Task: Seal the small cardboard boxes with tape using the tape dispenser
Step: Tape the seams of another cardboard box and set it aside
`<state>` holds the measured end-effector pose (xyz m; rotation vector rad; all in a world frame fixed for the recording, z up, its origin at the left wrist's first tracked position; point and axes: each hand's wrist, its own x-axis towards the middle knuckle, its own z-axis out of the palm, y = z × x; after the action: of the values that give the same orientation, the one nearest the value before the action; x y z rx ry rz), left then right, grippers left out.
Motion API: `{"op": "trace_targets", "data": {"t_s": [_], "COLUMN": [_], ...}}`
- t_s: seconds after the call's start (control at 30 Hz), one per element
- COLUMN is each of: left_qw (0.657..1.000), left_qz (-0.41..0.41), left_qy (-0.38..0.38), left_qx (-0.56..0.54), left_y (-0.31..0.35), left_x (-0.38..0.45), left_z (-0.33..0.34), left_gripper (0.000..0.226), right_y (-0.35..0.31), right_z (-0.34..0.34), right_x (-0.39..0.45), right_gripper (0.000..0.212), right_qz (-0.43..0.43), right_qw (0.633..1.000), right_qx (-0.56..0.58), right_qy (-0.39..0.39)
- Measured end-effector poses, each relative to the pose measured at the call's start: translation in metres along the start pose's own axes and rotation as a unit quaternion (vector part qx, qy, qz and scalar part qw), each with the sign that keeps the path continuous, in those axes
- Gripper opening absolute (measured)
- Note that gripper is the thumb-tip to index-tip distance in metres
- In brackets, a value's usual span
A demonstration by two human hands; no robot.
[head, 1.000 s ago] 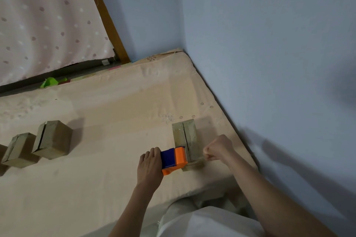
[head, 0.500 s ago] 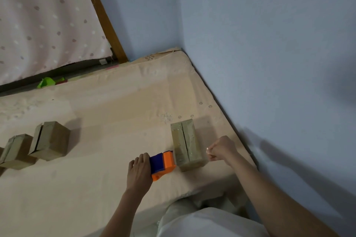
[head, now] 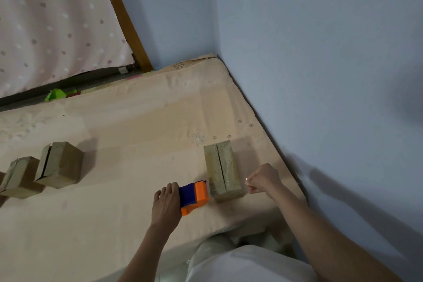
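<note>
- The left hand grips the blue and orange tape dispenser, fingers curled over its blue end; the dispenser sits on the mattress just left of the nearest box.
- That small cardboard box stands close to the mattress's right edge, near the front, with glossy tape along its top seam.
- The right hand hangs just right of the box, not touching it, fingers curled in a fist; something thin glints at the fingertips, and I cannot tell whether it is a strip of tape.
- Right of that hand the mattress edge meets the blue wall almost at once, so there is little room on that side.
- Two more boxes, top seams gaping, stand well apart to the left, one at the picture's edge.
- Between them and the dispenser lies a broad stretch of bare mattress, and more behind, up to the far edge by the wooden post and dotted curtain.
</note>
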<state>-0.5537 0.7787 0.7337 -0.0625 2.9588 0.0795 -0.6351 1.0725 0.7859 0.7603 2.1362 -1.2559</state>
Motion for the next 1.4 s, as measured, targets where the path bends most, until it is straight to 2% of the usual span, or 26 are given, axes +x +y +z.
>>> {"op": "trace_targets", "data": {"t_s": [0.13, 0.3, 0.43, 0.57, 0.67, 0.8, 0.87, 1.0, 1.23, 1.4], "left_qw": [0.999, 0.995, 0.994, 0.994, 0.993, 0.994, 0.994, 0.994, 0.991, 0.991], "left_qz": [-0.005, -0.015, -0.015, -0.016, -0.016, -0.014, -0.016, -0.023, -0.037, -0.038], "left_qy": [-0.019, -0.045, -0.052, -0.059, -0.059, -0.058, -0.059, -0.059, -0.067, -0.067], "left_qx": [0.037, 0.089, 0.09, 0.092, 0.096, 0.096, 0.095, 0.094, 0.106, 0.112], "left_y": [0.004, 0.015, 0.018, 0.021, 0.021, 0.026, 0.029, 0.028, 0.036, 0.037], "left_x": [0.004, 0.008, 0.009, 0.009, 0.009, 0.007, 0.007, 0.006, 0.002, 0.002], "left_z": [-0.003, -0.009, -0.011, -0.013, -0.016, -0.018, -0.02, -0.022, -0.027, -0.029], "left_gripper": [0.048, 0.044, 0.046, 0.046, 0.047, 0.047, 0.046, 0.045, 0.051, 0.051], "right_y": [0.004, 0.015, 0.02, 0.02, 0.028, 0.03, 0.021, 0.008, 0.006, 0.001], "right_z": [0.003, 0.01, 0.014, 0.016, 0.018, 0.016, 0.017, 0.03, 0.039, 0.051], "right_x": [0.001, 0.005, 0.009, 0.007, 0.009, 0.015, 0.015, 0.008, -0.003, -0.009], "right_gripper": [0.016, 0.007, 0.013, 0.016, 0.032, 0.016, 0.031, 0.031, 0.05, 0.074], "right_qz": [-0.001, -0.065, -0.108, -0.105, -0.083, -0.088, -0.098, -0.099, -0.103, -0.102], "right_qw": [1.0, 0.997, 0.988, 0.982, 0.979, 0.978, 0.977, 0.985, 0.985, 0.982], "right_qx": [0.004, -0.036, -0.105, -0.149, -0.177, -0.149, -0.122, -0.108, -0.13, -0.157], "right_qy": [0.004, 0.016, 0.018, 0.043, 0.058, 0.12, 0.141, 0.091, 0.056, 0.034]}}
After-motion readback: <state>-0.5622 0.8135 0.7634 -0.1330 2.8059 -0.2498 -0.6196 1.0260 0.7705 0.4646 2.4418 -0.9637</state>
